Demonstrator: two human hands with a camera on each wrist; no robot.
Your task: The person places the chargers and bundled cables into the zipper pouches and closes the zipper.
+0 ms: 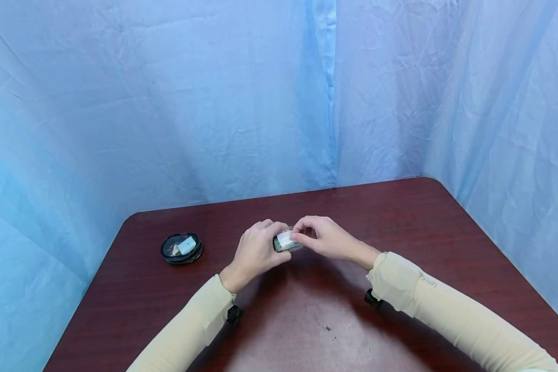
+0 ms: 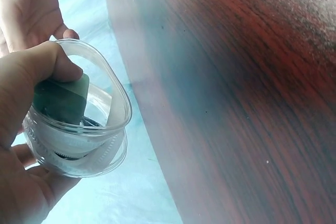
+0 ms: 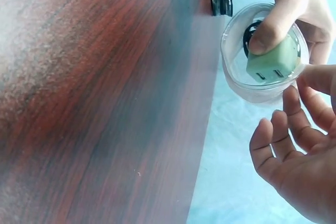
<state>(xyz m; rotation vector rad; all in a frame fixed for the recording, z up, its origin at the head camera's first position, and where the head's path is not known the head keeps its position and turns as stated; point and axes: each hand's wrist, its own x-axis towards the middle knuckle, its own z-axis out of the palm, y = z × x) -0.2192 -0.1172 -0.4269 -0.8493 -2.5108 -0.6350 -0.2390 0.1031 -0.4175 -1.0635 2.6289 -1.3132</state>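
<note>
My left hand [image 1: 257, 247] holds a clear, round plastic case [image 2: 123, 103], with fingers around its outside and the thumb over its mouth. Inside sits a pale green charger block [image 3: 274, 65] with two slots in its face, and the left thumb presses on it. A bit of black cable [image 3: 248, 38] shows beside the block. At the rim of the case, my right hand [image 1: 326, 238] pinches the edge between thumb and forefinger, its other fingers loosely curled away from it in the right wrist view.
To the left on the dark red wooden table [image 1: 353, 330] lies a round black-rimmed case [image 1: 181, 260] with a clear top and a white item inside. Pale blue curtains [image 1: 242, 103] hang behind and along both sides of the table.
</note>
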